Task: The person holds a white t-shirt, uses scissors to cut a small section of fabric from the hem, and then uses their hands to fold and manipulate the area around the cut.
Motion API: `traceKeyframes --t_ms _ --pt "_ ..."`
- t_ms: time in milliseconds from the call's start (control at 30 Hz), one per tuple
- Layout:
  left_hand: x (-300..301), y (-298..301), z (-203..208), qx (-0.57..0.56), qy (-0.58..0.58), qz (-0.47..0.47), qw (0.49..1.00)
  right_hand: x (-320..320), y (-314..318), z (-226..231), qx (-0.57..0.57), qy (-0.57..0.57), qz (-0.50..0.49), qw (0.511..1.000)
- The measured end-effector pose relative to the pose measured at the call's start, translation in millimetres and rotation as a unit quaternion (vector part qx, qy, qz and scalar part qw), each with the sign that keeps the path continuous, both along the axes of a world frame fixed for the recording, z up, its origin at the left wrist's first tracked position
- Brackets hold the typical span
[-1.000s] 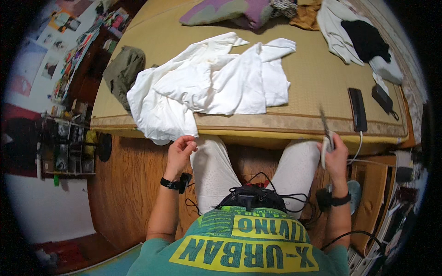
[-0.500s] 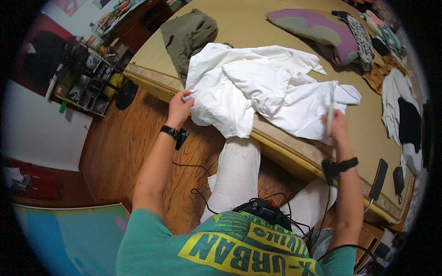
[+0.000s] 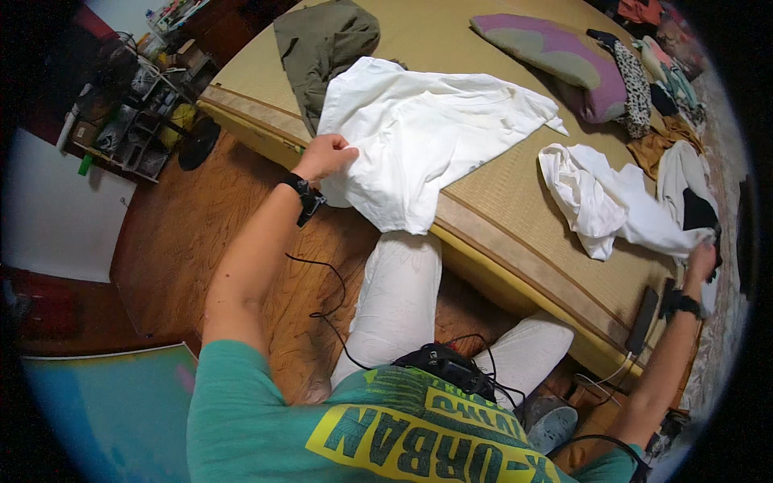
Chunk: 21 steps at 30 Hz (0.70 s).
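Observation:
A white T-shirt (image 3: 427,137) lies spread and wrinkled on the bed's near edge, its collar toward the far side and part of it hanging over the edge. My left hand (image 3: 326,157) is closed on the shirt's left edge. Away to the right, a second white garment (image 3: 592,197) lies bunched and stretched out on the mat. Its right end is gripped by my right hand (image 3: 702,262), whose fingertips are partly hidden. The two white pieces lie apart, with bare mat between them.
Olive trousers or a similar garment (image 3: 322,48) lie left of the shirt on the mat-covered bed (image 3: 515,217). A purple and grey cushion (image 3: 555,60) and piled clothes (image 3: 644,88) line the far right. A black power bank-like slab (image 3: 642,322) with a white cable rests near the right edge.
My right hand has moved far right, drawing the second white garment away from the T-shirt. A thin pale object it held is no longer visible. My left hand stays at the shirt's left edge.

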<state>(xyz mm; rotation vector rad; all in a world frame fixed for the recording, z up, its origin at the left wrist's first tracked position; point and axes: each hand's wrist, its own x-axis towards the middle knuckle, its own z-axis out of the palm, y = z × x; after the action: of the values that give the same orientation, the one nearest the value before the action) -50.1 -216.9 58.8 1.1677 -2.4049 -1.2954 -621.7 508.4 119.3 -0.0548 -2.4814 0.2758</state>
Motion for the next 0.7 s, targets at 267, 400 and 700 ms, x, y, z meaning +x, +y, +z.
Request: traceKeyframes --t_ms 267,400,700 --pt "33 -17 84 0.049 0.185 0.17 0.967 267 -266 -14 -0.069 -0.207 0.327 0.919" --pt "22 24 114 0.097 0.227 0.071 0.966 305 -299 -10 -0.139 -0.197 0.417 0.877" --pt "15 121 193 0.396 0.309 -0.042 0.864 302 -287 -6 -0.137 -0.208 0.382 0.89"
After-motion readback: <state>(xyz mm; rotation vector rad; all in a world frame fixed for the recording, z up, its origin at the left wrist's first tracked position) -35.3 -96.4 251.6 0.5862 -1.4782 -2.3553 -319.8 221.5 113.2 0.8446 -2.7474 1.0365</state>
